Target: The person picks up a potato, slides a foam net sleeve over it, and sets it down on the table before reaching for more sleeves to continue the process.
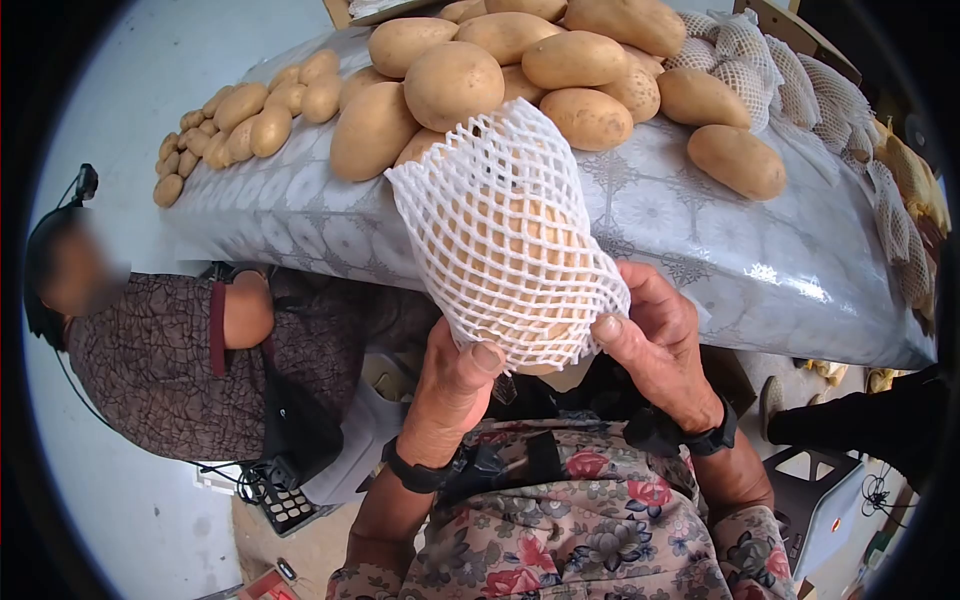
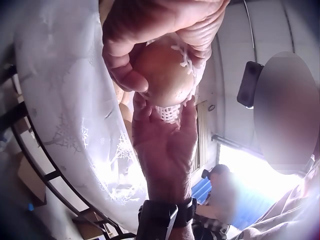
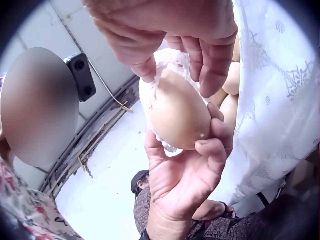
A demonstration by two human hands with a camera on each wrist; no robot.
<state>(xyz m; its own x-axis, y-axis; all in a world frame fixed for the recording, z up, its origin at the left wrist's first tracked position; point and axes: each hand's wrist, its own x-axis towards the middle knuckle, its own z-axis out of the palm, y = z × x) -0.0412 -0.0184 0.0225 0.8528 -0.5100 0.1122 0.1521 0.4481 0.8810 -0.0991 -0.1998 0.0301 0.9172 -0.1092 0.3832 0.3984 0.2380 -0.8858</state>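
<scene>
On the far left of the head view, a second person in a dark patterned top (image 1: 150,370) sits below the table edge. Just right of that, at the table's left end, lies a heap of small potatoes (image 1: 235,120), too tightly packed for an exact count but well over ten. The table (image 1: 300,215) wears a pale patterned cloth with a glossy cover. At centre, a pile of large potatoes (image 1: 500,70) holds at least a dozen visible; two more large ones (image 1: 735,160) lie apart at its right side. Further right, along the far edge, several potatoes already in white net sleeves (image 1: 760,60) are gathered, at least four, the exact number unclear. In front of the table, held up between both hands, is one potato (image 1: 510,250) inside one white foam net sleeve (image 1: 500,180); the sleeve covers it from the top nearly to its lower end. The left hand (image 1: 455,385) grips the sleeve's lower rim, thumb pressed on the netting in front, the other fingers curled behind. The left wrist view shows the bare lower end of the potato (image 2: 162,75) poking from the sleeve. The right hand (image 1: 660,340) pinches the opposite side of the rim, thumb on the net, fingers curled behind it. The right wrist view shows the potato's bare end (image 3: 180,115) cradled in curled fingers (image 3: 215,145). Each wrist carries one black strap, two in all. At the lower right stands one stool (image 1: 815,495).
</scene>
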